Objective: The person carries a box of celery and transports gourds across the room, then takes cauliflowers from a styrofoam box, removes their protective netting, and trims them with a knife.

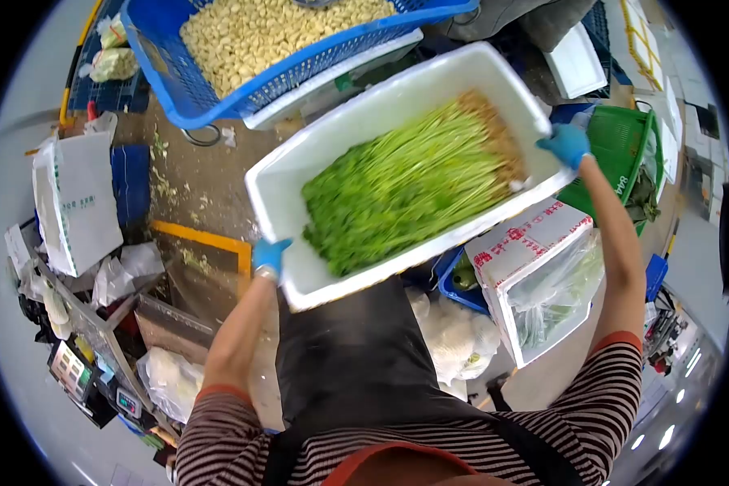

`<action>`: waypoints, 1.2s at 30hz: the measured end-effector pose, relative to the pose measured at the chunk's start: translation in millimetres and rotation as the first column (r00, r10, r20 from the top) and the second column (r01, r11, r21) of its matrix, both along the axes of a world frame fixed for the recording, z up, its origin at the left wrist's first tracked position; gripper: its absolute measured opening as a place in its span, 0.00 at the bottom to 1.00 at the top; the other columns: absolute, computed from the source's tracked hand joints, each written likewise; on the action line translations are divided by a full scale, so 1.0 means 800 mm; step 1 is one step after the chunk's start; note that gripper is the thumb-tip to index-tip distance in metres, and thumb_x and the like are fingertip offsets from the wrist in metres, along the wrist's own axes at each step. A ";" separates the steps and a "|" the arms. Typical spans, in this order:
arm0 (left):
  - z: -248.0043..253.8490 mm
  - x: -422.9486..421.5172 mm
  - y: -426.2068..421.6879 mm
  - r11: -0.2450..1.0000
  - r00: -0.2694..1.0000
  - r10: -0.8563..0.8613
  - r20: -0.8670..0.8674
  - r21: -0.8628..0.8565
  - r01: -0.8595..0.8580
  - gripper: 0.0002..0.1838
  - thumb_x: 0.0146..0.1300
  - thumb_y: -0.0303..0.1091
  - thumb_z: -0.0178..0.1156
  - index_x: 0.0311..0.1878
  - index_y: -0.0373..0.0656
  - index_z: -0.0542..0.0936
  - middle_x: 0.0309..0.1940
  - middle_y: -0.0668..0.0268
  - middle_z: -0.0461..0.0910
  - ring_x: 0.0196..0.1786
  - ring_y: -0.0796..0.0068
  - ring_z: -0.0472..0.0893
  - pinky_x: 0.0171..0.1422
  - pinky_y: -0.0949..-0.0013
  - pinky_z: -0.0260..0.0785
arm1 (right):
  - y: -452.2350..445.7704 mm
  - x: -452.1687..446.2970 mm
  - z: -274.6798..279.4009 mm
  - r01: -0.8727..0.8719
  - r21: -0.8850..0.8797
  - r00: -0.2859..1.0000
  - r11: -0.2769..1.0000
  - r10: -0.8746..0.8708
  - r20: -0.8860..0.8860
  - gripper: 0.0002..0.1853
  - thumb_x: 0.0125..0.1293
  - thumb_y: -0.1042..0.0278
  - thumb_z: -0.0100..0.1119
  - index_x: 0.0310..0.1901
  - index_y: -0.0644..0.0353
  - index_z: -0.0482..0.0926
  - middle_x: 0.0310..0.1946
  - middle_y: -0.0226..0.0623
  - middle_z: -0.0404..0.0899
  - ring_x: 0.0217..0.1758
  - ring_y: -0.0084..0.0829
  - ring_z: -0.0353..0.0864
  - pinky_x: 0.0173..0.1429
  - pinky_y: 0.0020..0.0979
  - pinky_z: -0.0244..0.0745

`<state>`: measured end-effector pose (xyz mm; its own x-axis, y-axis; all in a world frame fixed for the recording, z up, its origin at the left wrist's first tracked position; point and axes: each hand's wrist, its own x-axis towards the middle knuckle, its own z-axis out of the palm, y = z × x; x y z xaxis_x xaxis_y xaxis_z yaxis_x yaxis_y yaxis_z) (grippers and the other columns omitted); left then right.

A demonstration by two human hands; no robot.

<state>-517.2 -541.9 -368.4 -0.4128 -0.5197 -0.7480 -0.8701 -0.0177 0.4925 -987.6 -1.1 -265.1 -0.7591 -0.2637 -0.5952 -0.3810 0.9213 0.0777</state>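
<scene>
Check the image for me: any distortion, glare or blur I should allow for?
Head view: strong wide-angle bending, black at the corners; head view: glaring light spots at lower right; head view: fine detail in the greens looks slightly smeared, but the white box, left hand and right hand read clearly.

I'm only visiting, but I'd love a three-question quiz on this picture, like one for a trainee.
1. Multiple choice. The white box holds: A) fish; B) leafy green stalks; C) eggs.
2. True or false: the left hand and the right hand are at opposite ends of the box.
3. Fill in the colour: pale pieces lie in a ____ basket beyond the box.

Key: 1. B; 2. True; 3. Blue.
</scene>
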 end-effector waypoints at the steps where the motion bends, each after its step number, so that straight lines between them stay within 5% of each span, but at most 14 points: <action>1: -0.063 0.006 0.030 0.976 0.980 0.175 -0.097 0.146 -0.160 0.23 0.48 0.30 0.73 0.47 0.30 0.80 0.38 0.55 0.85 0.36 0.62 0.84 0.43 0.61 0.78 | 0.006 -0.017 0.000 0.015 0.013 0.998 1.000 -0.014 -0.069 0.26 0.54 0.40 0.65 0.38 0.60 0.83 0.38 0.50 0.84 0.43 0.50 0.83 0.51 0.44 0.76; 7: -0.229 -0.061 0.179 0.769 0.907 0.419 0.042 0.515 -0.379 0.29 0.60 0.26 0.64 0.65 0.39 0.70 0.56 0.54 0.78 0.53 0.63 0.80 0.55 0.65 0.74 | 0.081 -0.075 -0.061 0.126 0.148 0.984 0.981 -0.104 -0.145 0.22 0.61 0.47 0.62 0.48 0.56 0.80 0.45 0.50 0.82 0.47 0.51 0.82 0.52 0.46 0.76; 9: -0.161 -0.109 0.207 0.734 0.892 0.449 0.054 0.547 -0.402 0.40 0.62 0.29 0.62 0.76 0.46 0.58 0.69 0.52 0.66 0.67 0.66 0.71 0.66 0.66 0.66 | 0.099 -0.061 -0.089 0.128 0.190 0.987 0.973 -0.107 -0.119 0.22 0.62 0.48 0.61 0.51 0.54 0.80 0.47 0.50 0.82 0.49 0.51 0.82 0.54 0.46 0.76; 10: -0.146 -0.112 0.208 0.786 0.955 0.296 0.022 0.562 -0.257 0.48 0.62 0.32 0.63 0.79 0.48 0.44 0.76 0.49 0.53 0.75 0.64 0.61 0.74 0.64 0.56 | 0.116 -0.045 -0.114 0.114 0.119 0.990 0.986 -0.102 -0.099 0.23 0.63 0.46 0.59 0.53 0.53 0.80 0.48 0.49 0.82 0.51 0.51 0.82 0.56 0.46 0.76; 12: -0.116 -0.105 0.199 0.865 0.995 0.077 -0.060 0.501 -0.036 0.48 0.62 0.34 0.64 0.79 0.47 0.44 0.77 0.48 0.51 0.75 0.62 0.60 0.74 0.63 0.56 | 0.108 0.005 -0.148 0.065 0.135 0.991 0.989 -0.080 0.110 0.24 0.62 0.44 0.59 0.54 0.50 0.82 0.50 0.46 0.83 0.51 0.49 0.83 0.55 0.45 0.76; 15: -0.046 -0.071 0.162 0.914 0.928 -0.370 0.036 0.192 0.357 0.48 0.58 0.46 0.67 0.77 0.48 0.53 0.69 0.40 0.64 0.70 0.53 0.69 0.69 0.65 0.64 | 0.006 0.136 -0.113 0.192 0.106 0.886 0.976 -0.219 0.409 0.25 0.61 0.43 0.60 0.49 0.54 0.84 0.45 0.45 0.84 0.44 0.39 0.84 0.50 0.38 0.77; 17: -0.023 -0.017 0.146 0.730 0.760 -0.624 0.181 -0.213 0.650 0.41 0.60 0.49 0.65 0.74 0.46 0.63 0.65 0.42 0.70 0.66 0.53 0.74 0.66 0.64 0.67 | -0.035 0.240 -0.110 0.196 -0.068 0.834 0.978 -0.129 0.537 0.22 0.62 0.45 0.61 0.48 0.55 0.84 0.40 0.42 0.84 0.37 0.35 0.83 0.41 0.35 0.77; 21: 0.028 0.050 0.007 0.807 0.842 -0.523 -0.133 0.241 0.539 0.25 0.63 0.52 0.60 0.55 0.42 0.82 0.59 0.50 0.77 0.61 0.56 0.77 0.65 0.61 0.68 | -0.137 0.455 -0.130 0.229 -0.364 0.808 0.903 0.033 0.588 0.18 0.65 0.49 0.62 0.40 0.57 0.85 0.31 0.39 0.85 0.24 0.29 0.81 0.29 0.31 0.77; 23: 0.071 0.077 -0.062 0.835 0.917 -0.321 -0.237 0.386 0.393 0.22 0.64 0.51 0.58 0.46 0.42 0.86 0.55 0.54 0.80 0.58 0.57 0.79 0.65 0.61 0.68 | -0.301 0.473 0.008 0.582 0.021 0.520 0.813 -0.392 0.759 0.19 0.66 0.51 0.61 0.32 0.61 0.84 0.27 0.38 0.84 0.25 0.30 0.81 0.33 0.32 0.76; 27: 0.161 0.132 -0.178 0.915 0.919 -0.269 -0.289 0.220 0.337 0.21 0.66 0.47 0.56 0.53 0.42 0.82 0.50 0.55 0.83 0.55 0.57 0.81 0.61 0.61 0.70 | -0.433 0.552 0.055 0.408 -0.226 0.778 0.885 -0.207 0.593 0.16 0.64 0.56 0.63 0.41 0.63 0.85 0.30 0.39 0.85 0.33 0.27 0.82 0.40 0.30 0.75; 28: 0.188 0.152 -0.214 0.942 0.940 -0.221 -0.259 0.192 0.274 0.22 0.67 0.47 0.55 0.55 0.41 0.81 0.50 0.56 0.83 0.53 0.59 0.82 0.60 0.63 0.71 | -0.479 0.571 0.072 0.639 -0.350 0.690 0.685 -0.310 0.654 0.24 0.64 0.57 0.64 0.59 0.60 0.79 0.37 0.40 0.86 0.35 0.24 0.81 0.42 0.28 0.76; 30: 0.227 0.189 -0.282 0.978 0.951 -0.151 -0.270 0.101 0.183 0.23 0.68 0.48 0.55 0.57 0.41 0.80 0.51 0.58 0.83 0.52 0.60 0.82 0.59 0.64 0.72 | -0.540 0.574 0.062 0.613 -0.392 0.697 0.686 -0.235 0.678 0.37 0.63 0.59 0.65 0.72 0.58 0.63 0.49 0.41 0.83 0.43 0.26 0.81 0.46 0.27 0.76; 33: 0.279 0.278 -0.380 0.997 0.955 -0.047 -0.292 -0.077 0.025 0.23 0.66 0.49 0.55 0.56 0.43 0.81 0.51 0.57 0.83 0.52 0.56 0.82 0.60 0.62 0.72 | -0.683 0.580 0.110 0.605 -0.221 0.633 0.765 -0.294 0.716 0.40 0.62 0.58 0.64 0.74 0.59 0.59 0.46 0.39 0.82 0.36 0.25 0.82 0.24 0.28 0.70; 36: 0.300 0.378 -0.451 0.972 0.959 0.082 -0.272 -0.193 -0.137 0.23 0.64 0.51 0.55 0.53 0.46 0.82 0.50 0.55 0.82 0.52 0.52 0.81 0.60 0.57 0.72 | -0.749 0.580 0.079 0.608 -0.228 0.562 0.760 -0.210 0.800 0.38 0.64 0.59 0.64 0.73 0.59 0.60 0.45 0.37 0.81 0.34 0.27 0.81 0.26 0.29 0.72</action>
<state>-214.5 -902.6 -128.0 -0.5100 -0.7050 -0.4928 -0.7098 0.0214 0.7040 -523.7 -600.6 -201.6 -0.2531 -0.4071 -0.8776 0.3029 0.8282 -0.4716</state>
